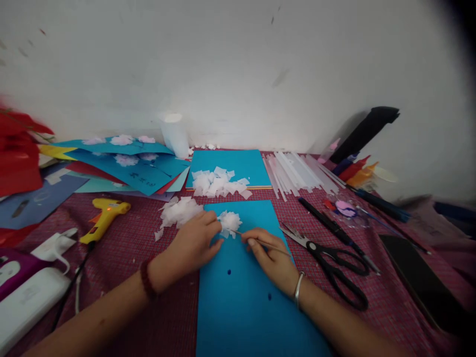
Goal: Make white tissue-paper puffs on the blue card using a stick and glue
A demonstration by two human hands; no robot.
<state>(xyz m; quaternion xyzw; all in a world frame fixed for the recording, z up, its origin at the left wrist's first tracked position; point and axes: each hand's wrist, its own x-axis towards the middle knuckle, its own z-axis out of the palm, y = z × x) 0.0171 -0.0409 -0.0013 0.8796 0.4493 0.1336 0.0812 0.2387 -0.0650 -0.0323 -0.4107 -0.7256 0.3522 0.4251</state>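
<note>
White paper tuft (229,221) lies on the upper part of the blue sheet (238,322), between the left hand (197,240) and right hand (269,258). Judged very light, soft and easily crushed, its thin layers likely to tear or shift under pressure; best steadied at the outer edge with fingertips only. Thin stick (271,246) probably light and stiff, perhaps brittle; suits a pinch partway along, as held. Right grip: closed, thumb and fingers pinching the stick, tip at the tuft's lower right edge. Left grip: fingers loosely bent, thumb standing apart, no object seen within it; fingertips just beside the tuft's left edge, contact cannot be told. Loose paper pile (180,210) lies next to the left hand on the cloth-covered bench (163,317); its pieces look flimsy and apt to scatter. Sheet appears flat and fairly stiff, with 2 dark dots below the tuft.
</note>
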